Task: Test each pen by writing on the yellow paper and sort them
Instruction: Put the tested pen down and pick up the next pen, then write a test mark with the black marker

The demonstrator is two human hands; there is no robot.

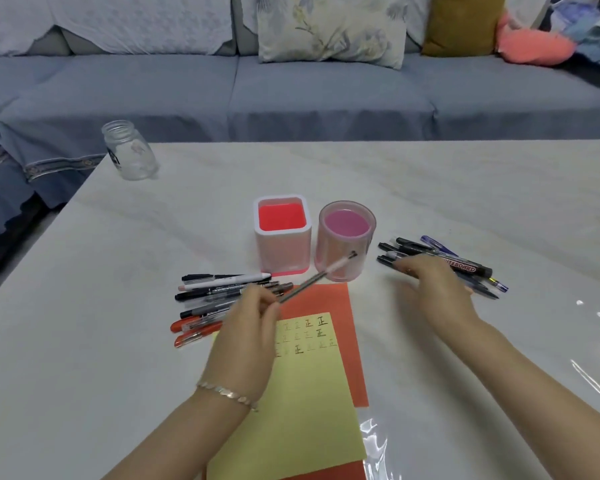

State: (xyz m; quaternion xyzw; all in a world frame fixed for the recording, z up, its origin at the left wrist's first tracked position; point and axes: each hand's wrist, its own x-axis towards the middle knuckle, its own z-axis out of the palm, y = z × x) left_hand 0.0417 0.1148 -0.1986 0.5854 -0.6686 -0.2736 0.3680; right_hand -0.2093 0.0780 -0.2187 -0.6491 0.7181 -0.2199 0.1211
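1. Behind the pale marble-patterned surface [118, 306] stands a blue-grey sofa [291, 91] with cushions
2. On the surface lies the yellow paper [302, 410] on a red sheet [340, 306], its top rows marked with written characters
3. A square pink holder [282, 251] and a round pink holder [343, 247] stand side by side just beyond the paper; a glass jar [130, 150] stands at the far left corner
4. One pile of pens [215, 299] lies left of the paper, another pile of pens [465, 268] right of the round holder
5. The left hand [246, 337] keeps a closed grip on a thin pen [312, 282], raised over the paper's top and slanting toward the round holder
6. The right hand [433, 289] rests palm down on the right pile; whether its grip has closed on any pen I cannot tell
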